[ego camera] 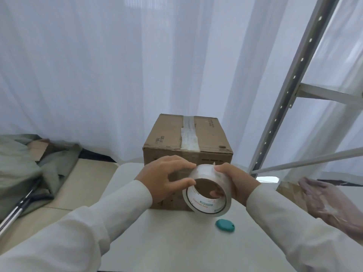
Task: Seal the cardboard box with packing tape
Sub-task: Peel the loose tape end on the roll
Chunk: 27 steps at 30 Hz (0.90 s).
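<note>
A brown cardboard box (170, 138) stands shut on the white table (176, 242), with a strip of clear tape (189, 138) running down the middle of its top. In front of the box I hold a roll of clear packing tape (208, 201) on edge, its hole facing me. My right hand (235, 183) grips the roll, fingers through the core and thumb on the outer rim. My left hand (167, 177) touches the roll's upper left rim with fingertips and thumb. Both sleeves are white.
A small teal oval object (225, 225) lies on the table near the roll. A metal shelving frame (290, 95) rises at the right. Crumpled plastic wrap (330, 203) sits at the far right. Grey-green cloth (23, 165) and metal poles (17, 209) lie left. White curtains hang behind.
</note>
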### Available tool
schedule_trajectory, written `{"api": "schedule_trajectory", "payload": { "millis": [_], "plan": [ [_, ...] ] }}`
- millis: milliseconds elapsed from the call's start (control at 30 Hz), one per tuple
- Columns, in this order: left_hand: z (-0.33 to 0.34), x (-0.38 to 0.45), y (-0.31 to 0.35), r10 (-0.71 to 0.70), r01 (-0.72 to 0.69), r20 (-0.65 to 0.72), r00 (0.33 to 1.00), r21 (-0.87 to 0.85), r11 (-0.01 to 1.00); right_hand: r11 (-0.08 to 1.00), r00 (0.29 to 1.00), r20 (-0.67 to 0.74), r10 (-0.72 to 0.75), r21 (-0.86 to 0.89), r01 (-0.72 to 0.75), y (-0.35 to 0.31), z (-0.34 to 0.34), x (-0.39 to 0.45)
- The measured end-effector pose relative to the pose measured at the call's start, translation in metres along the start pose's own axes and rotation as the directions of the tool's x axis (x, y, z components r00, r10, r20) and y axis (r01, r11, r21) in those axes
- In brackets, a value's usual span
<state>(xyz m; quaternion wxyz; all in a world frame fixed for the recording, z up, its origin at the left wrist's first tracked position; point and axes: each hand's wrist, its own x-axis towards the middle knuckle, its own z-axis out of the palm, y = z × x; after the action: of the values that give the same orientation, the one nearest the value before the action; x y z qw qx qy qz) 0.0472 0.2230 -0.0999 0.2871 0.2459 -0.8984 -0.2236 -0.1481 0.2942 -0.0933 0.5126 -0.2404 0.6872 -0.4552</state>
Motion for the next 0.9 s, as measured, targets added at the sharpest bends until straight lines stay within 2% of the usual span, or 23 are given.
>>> {"api": "schedule_trajectory", "payload": {
  "millis": [100,167,233,300,367,467,567,833,900],
  "plan": [
    [0.003,0.002,0.009,-0.132,0.113,-0.114,0.985,-0.163,0.980,0.994,0.999,-0.033,-0.036,-0.104,0.032,-0.002,0.008,-0.004],
    [0.007,0.005,0.018,-0.244,0.200,-0.118,0.962,-0.301,0.933,0.965,0.991,-0.013,-0.135,-0.230,0.128,-0.001,0.015,-0.012],
    [0.014,0.008,0.020,-0.338,0.293,-0.055,0.940,-0.382,0.877,0.908,0.973,0.049,-0.226,-0.351,0.229,-0.001,0.024,-0.022],
    [0.020,0.012,0.016,-0.406,0.391,0.054,0.912,-0.413,0.823,0.892,0.958,0.060,-0.281,-0.351,0.284,-0.001,0.032,-0.031],
    [0.023,0.015,0.011,-0.476,0.498,0.169,0.863,-0.451,0.741,0.902,0.955,0.045,-0.293,-0.317,0.292,0.000,0.035,-0.033],
    [0.024,0.017,0.008,-0.533,0.600,0.288,0.796,-0.495,0.629,0.939,0.974,0.016,-0.224,-0.264,0.220,-0.003,0.036,-0.029],
    [0.021,0.013,0.007,-0.524,0.611,0.325,0.788,-0.523,0.595,0.963,0.992,0.051,-0.116,-0.241,0.125,-0.004,0.036,-0.024],
    [0.023,0.010,0.010,-0.524,0.579,0.264,0.810,-0.505,0.640,0.982,0.989,0.146,-0.036,-0.178,0.062,-0.004,0.036,-0.019],
    [0.023,0.012,0.013,-0.524,0.595,0.297,0.798,-0.519,0.613,0.989,0.983,0.184,-0.011,-0.143,0.038,-0.003,0.035,-0.020]
  ]
}}
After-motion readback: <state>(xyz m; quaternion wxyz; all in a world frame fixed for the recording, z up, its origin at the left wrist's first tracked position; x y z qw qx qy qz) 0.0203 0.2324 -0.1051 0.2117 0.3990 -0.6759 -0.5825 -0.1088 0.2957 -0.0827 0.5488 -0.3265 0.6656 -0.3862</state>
